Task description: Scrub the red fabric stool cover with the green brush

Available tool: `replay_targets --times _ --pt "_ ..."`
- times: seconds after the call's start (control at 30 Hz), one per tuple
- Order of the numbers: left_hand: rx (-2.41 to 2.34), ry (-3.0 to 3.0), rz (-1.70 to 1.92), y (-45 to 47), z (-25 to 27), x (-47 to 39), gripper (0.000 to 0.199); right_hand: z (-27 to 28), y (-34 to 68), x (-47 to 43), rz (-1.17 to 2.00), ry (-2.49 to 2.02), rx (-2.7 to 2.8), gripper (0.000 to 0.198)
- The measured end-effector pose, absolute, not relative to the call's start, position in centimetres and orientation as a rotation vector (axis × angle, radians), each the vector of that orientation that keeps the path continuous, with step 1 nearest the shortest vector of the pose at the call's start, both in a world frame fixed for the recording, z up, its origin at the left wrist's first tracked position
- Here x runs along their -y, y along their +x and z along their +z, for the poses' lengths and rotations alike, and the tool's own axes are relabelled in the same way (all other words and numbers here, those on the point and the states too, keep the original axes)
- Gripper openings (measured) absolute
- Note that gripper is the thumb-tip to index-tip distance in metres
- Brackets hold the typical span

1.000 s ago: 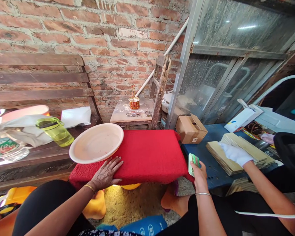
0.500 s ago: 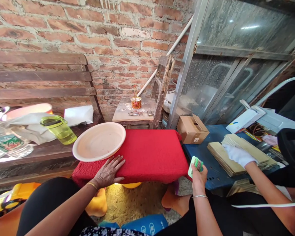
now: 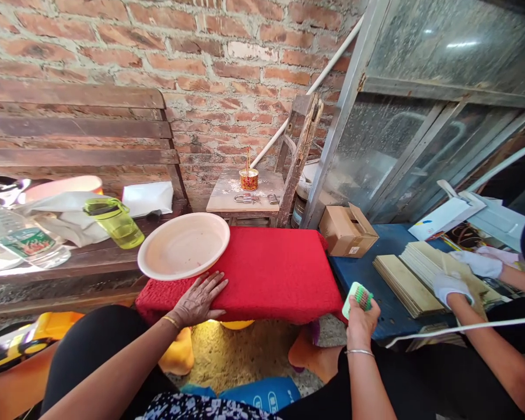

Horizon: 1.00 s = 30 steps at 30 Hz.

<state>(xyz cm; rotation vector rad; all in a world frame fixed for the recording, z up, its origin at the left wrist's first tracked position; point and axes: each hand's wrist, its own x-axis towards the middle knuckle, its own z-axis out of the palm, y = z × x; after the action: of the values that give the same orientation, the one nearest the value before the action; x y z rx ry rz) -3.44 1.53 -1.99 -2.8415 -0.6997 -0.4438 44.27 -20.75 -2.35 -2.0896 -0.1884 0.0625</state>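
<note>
My left hand (image 3: pixel 202 298) lies flat with spread fingers on the red cloth (image 3: pixel 280 268) that covers a low bench. Just beyond its fingertips a wide pale basin (image 3: pixel 184 245) rests on the cloth's left end. Off the cloth's right front corner, my right hand (image 3: pixel 362 321) is closed around a scrub brush (image 3: pixel 357 298) with a light green back. The green and brown bristles face up and to the right, apart from the cloth. My palm hides part of the brush.
At right, a co-worker's gloved hands (image 3: pixel 452 289) are at stacked pale boards (image 3: pixel 405 283) on a blue table (image 3: pixel 350 271), near a cardboard box (image 3: pixel 347 231). A green bottle (image 3: pixel 118 224) lies on the wooden bench at left. Behind, a small stool (image 3: pixel 223 195) holds a red tin (image 3: pixel 249 179).
The view has shifted slightly, moving the scene a little right. My hands keep their places and the brush stays held. The co-worker's second gloved hand has come into view by the boards.
</note>
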Motion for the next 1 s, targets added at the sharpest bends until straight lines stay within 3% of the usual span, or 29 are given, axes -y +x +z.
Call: replay_targets --times 0.17,0.3,0.57,0.67,0.8,1.0 --pt "0.713 -2.841 -0.433 -3.3 -1.5 -1.3 0.085 -0.1 44.8 20.9 -0.005 -2.06 0.023 0.092" --pt "0.74 -2.852 -0.34 -3.1 -0.7 -0.9 0.086 2.8 42.8 18.9 0.074 -1.964 0.231 0.092" --pt "0.738 -2.84 -0.316 -3.0 -0.8 -1.0 0.089 3.9 31.9 12.0 0.459 -1.889 1.08 0.058" --pt "0.745 -2.85 -0.316 -3.0 -0.9 -1.1 0.09 3.4 28.1 10.4 0.325 -1.956 1.405 0.046" --pt "0.759 -2.854 -0.3 -3.0 -0.7 -1.0 0.089 4.0 26.5 9.4 0.165 -2.132 1.681 0.044" --pt "0.785 -2.867 -0.275 -2.7 -0.5 -0.8 0.089 5.4 33.8 10.4 -0.038 -2.502 1.479 0.045"
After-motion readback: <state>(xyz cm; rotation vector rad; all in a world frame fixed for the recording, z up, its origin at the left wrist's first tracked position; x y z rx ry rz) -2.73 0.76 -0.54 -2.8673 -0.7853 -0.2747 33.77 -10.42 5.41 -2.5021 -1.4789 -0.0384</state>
